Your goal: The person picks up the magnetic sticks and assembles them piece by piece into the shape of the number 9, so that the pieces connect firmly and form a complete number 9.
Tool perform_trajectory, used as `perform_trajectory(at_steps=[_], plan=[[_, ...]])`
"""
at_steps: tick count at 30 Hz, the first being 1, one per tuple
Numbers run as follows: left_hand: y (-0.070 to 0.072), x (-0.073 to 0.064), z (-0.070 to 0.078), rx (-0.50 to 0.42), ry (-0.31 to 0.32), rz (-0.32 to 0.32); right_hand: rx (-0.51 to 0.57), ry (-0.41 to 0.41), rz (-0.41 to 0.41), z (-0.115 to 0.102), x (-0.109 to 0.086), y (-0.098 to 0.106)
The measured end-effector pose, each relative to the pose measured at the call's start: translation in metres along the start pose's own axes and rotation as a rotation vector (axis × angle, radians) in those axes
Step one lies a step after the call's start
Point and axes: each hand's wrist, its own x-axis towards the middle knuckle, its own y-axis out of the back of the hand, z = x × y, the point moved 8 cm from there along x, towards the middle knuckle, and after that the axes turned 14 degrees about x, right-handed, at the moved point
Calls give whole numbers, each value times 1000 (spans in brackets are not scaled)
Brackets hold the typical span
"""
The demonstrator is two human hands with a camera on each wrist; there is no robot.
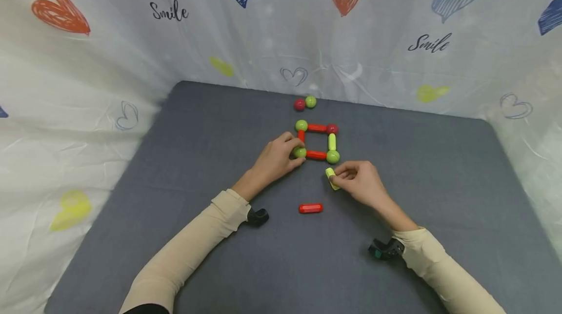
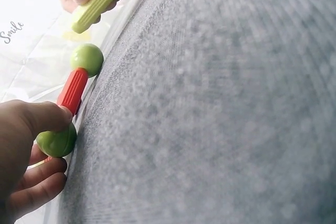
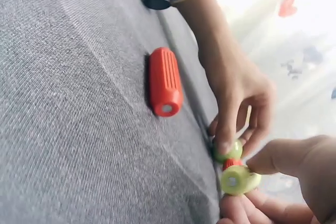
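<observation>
On the table lies a square of rods and balls: red rods (image 1: 316, 155) on three sides, a yellow-green rod (image 1: 332, 142) on the right. Green balls sit at three corners and a red ball (image 1: 332, 129) at the back right. My left hand (image 1: 276, 159) holds the front-left green ball (image 2: 56, 141), thumb and fingers on either side of it. Between thumb and fingers, my right hand (image 1: 361, 182) pinches a loose yellow-green rod (image 2: 96, 3). That rod is tilted, just in front of the front-right green ball (image 1: 332, 157) and apart from it.
A single red rod (image 1: 311, 208) lies nearer me, between the forearms; its end shows a silvery disc in the right wrist view. Behind the square, a red ball (image 1: 299, 105) and a green ball (image 1: 311, 102) sit side by side. A heart-printed curtain (image 1: 272, 36) borders the table.
</observation>
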Motion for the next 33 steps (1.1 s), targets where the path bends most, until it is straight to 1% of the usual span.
perform_trajectory(at_steps=[2, 5, 10, 13, 20, 29, 33], plan=[[0, 0, 0, 3, -2, -1, 49, -54, 21, 7, 2, 6], [0, 0, -1, 2, -2, -2, 140, -119, 27, 17, 7, 11], [3, 0, -2, 0, 5, 12, 303, -227, -15, 32, 18, 9], [2, 0, -2, 7, -1, 9, 369, -277, -33, 38, 22, 7], [1, 0, -2, 10, 1, 6, 405, -320, -29, 43, 24, 6], [0, 0, 0, 17, -5, -13, 400, -355, -29, 46, 25, 7], [0, 2, 1, 15, -4, -19, 392, -363, -47, 48, 26, 7]])
